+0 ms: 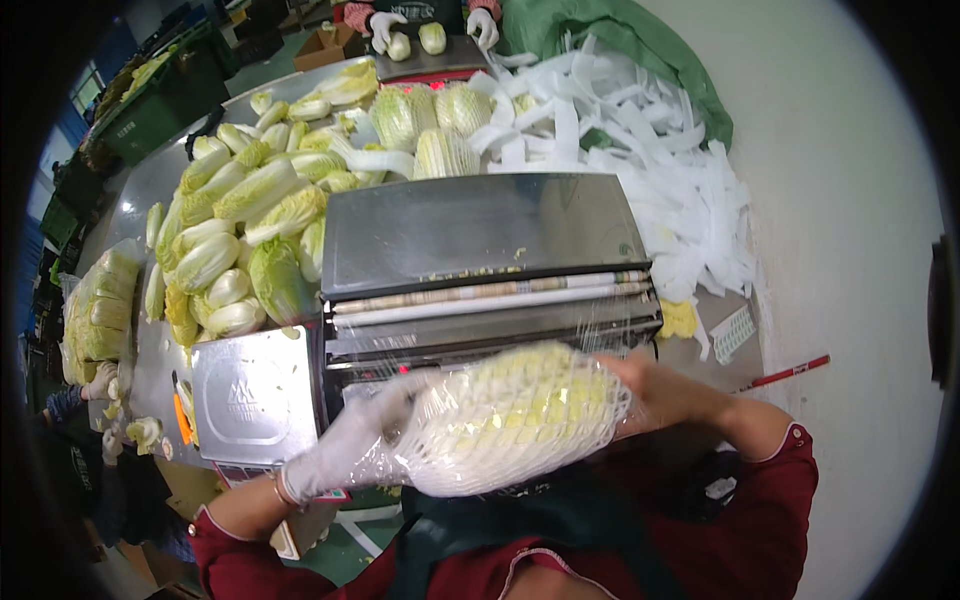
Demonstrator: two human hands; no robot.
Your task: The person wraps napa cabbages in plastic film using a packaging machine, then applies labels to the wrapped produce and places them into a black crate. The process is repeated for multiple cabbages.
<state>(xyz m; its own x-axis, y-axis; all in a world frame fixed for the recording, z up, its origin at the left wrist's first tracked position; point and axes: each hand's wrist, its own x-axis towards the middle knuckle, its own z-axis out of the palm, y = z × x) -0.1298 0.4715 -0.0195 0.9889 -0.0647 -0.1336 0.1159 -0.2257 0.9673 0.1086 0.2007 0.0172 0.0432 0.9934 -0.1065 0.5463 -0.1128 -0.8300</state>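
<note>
A pale napa cabbage in a white foam net and clear film [505,420] is held low over the front of a steel wrapping machine [470,225]. My left hand [370,440], in a whitish glove, grips its left end, and my bare right hand [640,395] grips its right end, partly hidden behind it. Film stretches up toward the machine's rollers [490,295]. Left of the machine sits a steel scale [255,390], with an orange-handled knife [182,415] beside it.
Loose cabbages [250,190] heap at back left, netted ones [445,150] behind the machine, white foam nets [640,120] at right. Bagged cabbages [100,310] lie left, beside a co-worker's gloved hands [105,390]. Another person's gloved hands [385,30] are at the back. A red stick [790,372] lies right.
</note>
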